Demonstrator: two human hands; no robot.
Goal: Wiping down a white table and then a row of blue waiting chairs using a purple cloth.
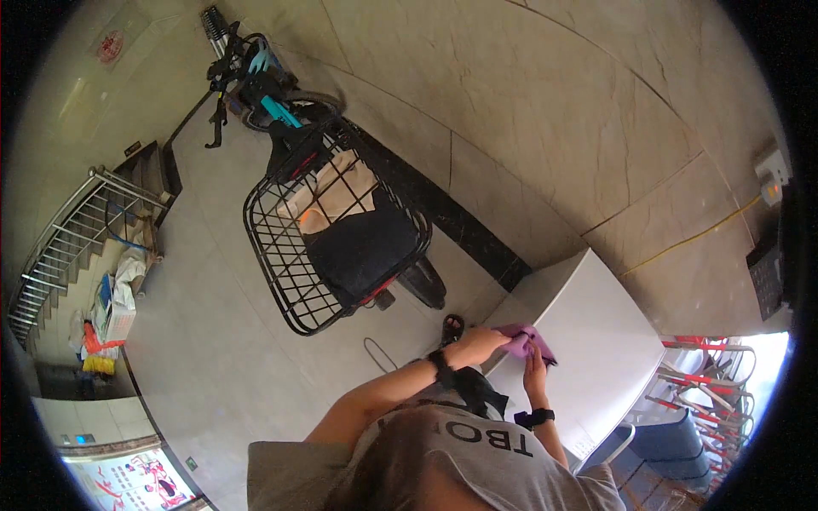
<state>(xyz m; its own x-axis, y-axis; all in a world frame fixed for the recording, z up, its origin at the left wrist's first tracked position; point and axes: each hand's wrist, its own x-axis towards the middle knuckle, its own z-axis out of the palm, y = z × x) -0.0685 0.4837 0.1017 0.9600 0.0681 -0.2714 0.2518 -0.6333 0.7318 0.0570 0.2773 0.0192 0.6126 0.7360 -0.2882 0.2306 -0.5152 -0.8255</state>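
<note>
Down near the lower middle of the view, both hands met on a purple cloth (521,341) that lay at the near left edge of a white box-like cabinet top (596,341). The left hand (477,345), with a dark band at its wrist, had its fingers curled over the left part of the cloth and gripped it. The right hand (535,368), also banded at the wrist, came up from below with fingers extended, its fingertips touching the cloth's lower edge; whether it pinched the cloth could not be told. To the left, well apart from the hands, stood a bicycle (281,111) with a black wire basket (324,247) holding a dark bag. A staircase with a metal railing (68,238) was at the far left, and red-and-white racks (707,383) stood at the right.
</note>
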